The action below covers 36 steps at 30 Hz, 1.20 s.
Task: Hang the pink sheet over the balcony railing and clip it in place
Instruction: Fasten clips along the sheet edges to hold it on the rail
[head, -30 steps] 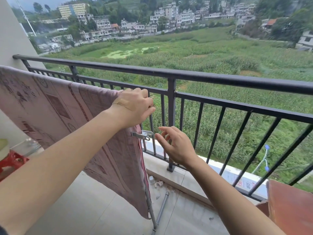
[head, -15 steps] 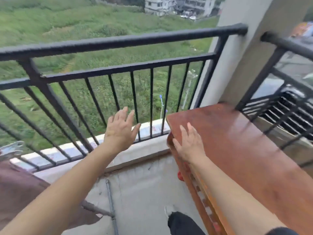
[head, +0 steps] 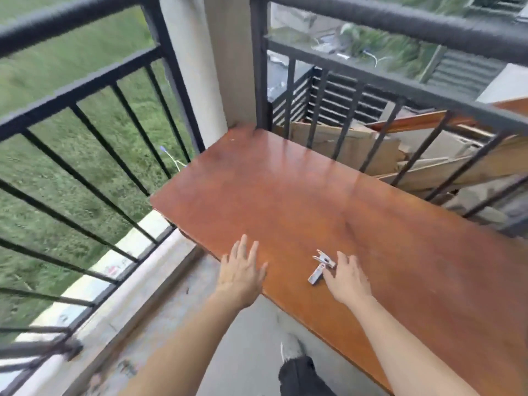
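Note:
Two metal clips [head: 321, 267] lie on the reddish-brown wooden tabletop [head: 285, 195], near its front edge. My right hand [head: 345, 277] hovers just right of the clips, fingers spread, fingertips almost touching them. My left hand [head: 243, 271] is open over the table's near left edge, holding nothing. The black balcony railing [head: 85, 84] runs along the left and continues behind the table. The pink sheet is out of view.
A beige pillar [head: 197, 70] stands at the corner between the two railing sections. Behind the right railing lie cardboard and wooden boards [head: 351, 144]. My shoe [head: 291, 348] and dark trouser leg are on the concrete floor [head: 171, 324] below the table edge.
The view has swung right, away from the sheet, to the table. Both hands left the sheet and railing and moved over the tabletop; the right hand now reaches the clips.

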Tool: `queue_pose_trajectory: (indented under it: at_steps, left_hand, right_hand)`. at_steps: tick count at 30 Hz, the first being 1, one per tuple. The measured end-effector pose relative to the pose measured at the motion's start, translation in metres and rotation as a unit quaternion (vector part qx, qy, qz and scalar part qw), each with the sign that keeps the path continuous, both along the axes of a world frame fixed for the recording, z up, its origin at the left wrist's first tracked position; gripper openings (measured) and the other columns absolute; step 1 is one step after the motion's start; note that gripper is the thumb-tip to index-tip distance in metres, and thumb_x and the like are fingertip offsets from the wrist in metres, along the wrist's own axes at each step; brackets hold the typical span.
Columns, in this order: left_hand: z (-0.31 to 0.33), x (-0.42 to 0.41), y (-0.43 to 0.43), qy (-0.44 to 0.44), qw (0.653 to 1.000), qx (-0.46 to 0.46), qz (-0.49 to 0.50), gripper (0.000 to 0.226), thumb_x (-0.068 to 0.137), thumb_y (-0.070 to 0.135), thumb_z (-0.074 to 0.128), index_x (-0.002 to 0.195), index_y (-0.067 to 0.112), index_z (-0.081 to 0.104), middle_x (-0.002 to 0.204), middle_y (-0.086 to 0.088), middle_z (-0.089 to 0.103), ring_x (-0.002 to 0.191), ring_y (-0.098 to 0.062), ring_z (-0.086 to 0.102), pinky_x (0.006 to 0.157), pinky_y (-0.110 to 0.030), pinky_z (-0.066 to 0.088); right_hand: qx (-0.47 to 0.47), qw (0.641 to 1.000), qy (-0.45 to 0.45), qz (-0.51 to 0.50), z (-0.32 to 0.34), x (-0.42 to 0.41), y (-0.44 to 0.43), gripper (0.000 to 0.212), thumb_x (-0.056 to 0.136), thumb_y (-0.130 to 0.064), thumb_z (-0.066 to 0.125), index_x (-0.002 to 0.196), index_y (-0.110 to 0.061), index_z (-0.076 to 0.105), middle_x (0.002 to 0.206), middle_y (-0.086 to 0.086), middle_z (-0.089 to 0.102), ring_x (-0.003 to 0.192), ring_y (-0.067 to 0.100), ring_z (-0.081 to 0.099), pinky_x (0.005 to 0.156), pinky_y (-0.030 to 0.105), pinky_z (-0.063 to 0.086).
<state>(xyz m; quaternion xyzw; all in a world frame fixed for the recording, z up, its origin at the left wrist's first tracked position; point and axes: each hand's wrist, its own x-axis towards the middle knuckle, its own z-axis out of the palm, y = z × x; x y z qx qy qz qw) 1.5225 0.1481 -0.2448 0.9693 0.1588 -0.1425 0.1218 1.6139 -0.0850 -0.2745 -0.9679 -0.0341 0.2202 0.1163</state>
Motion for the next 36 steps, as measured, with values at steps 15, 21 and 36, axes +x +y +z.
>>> queue_pose_trajectory:
  at_steps: [15, 21, 36]
  left_hand:
    - [-0.148, 0.029, -0.054, 0.210, 0.970, -0.115, 0.049, 0.064, 0.102, 0.053, 0.020, 0.157, 0.022, 0.008, 0.164, 0.000, -0.010, 0.151, -0.020, -0.008, 0.122, -0.044, 0.010]
    - [-0.143, 0.025, -0.043, 0.238, 0.963, -0.122, 0.033, 0.064, 0.102, 0.053, 0.018, 0.157, 0.022, 0.009, 0.164, 0.001, -0.010, 0.151, -0.020, -0.008, 0.121, -0.044, 0.013]
    - [-0.018, -0.102, 0.067, 0.051, 0.948, 0.029, 0.312, 0.063, 0.101, 0.049, 0.032, 0.155, 0.022, 0.016, 0.164, -0.005, 0.002, 0.151, -0.025, 0.002, 0.121, -0.045, 0.009]
  right_hand:
    - [-0.033, 0.994, 0.007, 0.104, -0.107, 0.079, 0.006, 0.066, 0.092, -0.050, 0.055, 0.144, -0.013, 0.038, 0.132, 0.009, 0.051, 0.121, 0.029, 0.051, 0.094, 0.041, 0.043]
    - [-0.080, 0.982, -0.010, 0.168, -0.110, 0.086, 0.013, 0.032, 0.098, -0.037, 0.054, 0.118, -0.013, 0.061, 0.113, 0.007, 0.058, 0.106, 0.027, 0.060, 0.082, 0.037, 0.047]
    - [0.297, 0.927, 0.044, 0.226, 0.000, 0.016, 0.215, 0.026, 0.077, -0.025, 0.073, 0.102, -0.016, 0.070, 0.092, 0.003, 0.068, 0.098, 0.027, 0.064, 0.082, 0.029, 0.043]
